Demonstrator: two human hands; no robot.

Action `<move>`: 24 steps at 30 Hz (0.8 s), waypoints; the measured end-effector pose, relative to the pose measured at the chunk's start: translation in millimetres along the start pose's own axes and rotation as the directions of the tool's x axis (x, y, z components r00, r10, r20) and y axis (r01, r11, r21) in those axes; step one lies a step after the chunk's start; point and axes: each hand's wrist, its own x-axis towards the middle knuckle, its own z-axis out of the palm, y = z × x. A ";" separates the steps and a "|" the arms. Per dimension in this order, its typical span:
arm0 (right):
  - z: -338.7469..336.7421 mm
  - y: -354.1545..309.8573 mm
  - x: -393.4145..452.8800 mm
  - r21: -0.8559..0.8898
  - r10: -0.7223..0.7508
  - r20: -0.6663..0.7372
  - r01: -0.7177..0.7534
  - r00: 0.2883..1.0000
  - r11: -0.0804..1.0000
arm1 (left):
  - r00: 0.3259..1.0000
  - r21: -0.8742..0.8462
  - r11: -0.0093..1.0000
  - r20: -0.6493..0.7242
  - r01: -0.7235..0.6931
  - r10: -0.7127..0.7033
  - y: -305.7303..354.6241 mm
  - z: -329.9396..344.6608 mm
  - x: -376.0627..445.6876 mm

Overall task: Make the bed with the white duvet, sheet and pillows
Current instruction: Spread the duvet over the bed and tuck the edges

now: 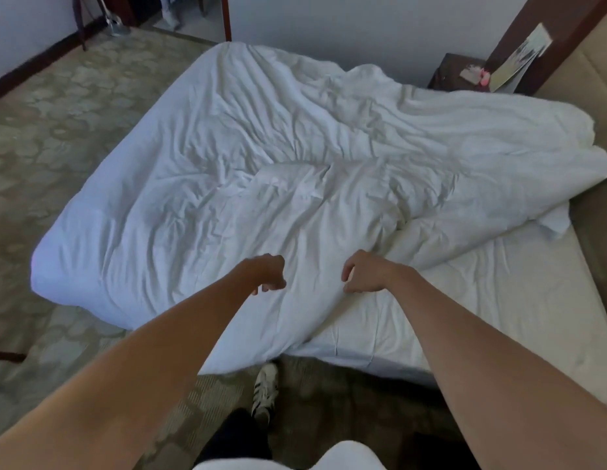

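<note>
A crumpled white duvet (pixel 247 157) lies spread over most of the bed, hanging off the left edge and bunched toward the headboard at the right. The white sheet (pixel 498 300) shows bare on the mattress at the near right. My left hand (pixel 268 274) and my right hand (pixel 361 273) hover just above the duvet's near edge, both with fingers curled and nothing visibly held. No pillows are in sight.
A beige padded headboard (pixel 593 106) runs along the right. A dark nightstand (pixel 461 74) with small items stands at the far right corner. Patterned carpet (pixel 58 137) covers the floor on the left. My shoe (pixel 265 388) is by the bed's near edge.
</note>
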 end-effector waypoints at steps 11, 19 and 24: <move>-65.0 60.5 125.9 0.004 -0.051 0.015 0.051 0.999 0.999 | 1.000 -0.014 1.000 0.004 0.008 -0.008 68.7 -49.9 126.1; -111.0 141.3 204.3 0.006 -0.060 0.037 0.060 0.998 0.998 | 0.994 -0.075 0.991 -0.012 0.109 -0.111 112.0 -71.8 198.8; -128.2 153.2 258.3 -0.003 -0.098 0.044 0.098 0.994 0.995 | 0.982 -0.180 0.972 -0.087 0.151 -0.169 121.9 -75.7 246.2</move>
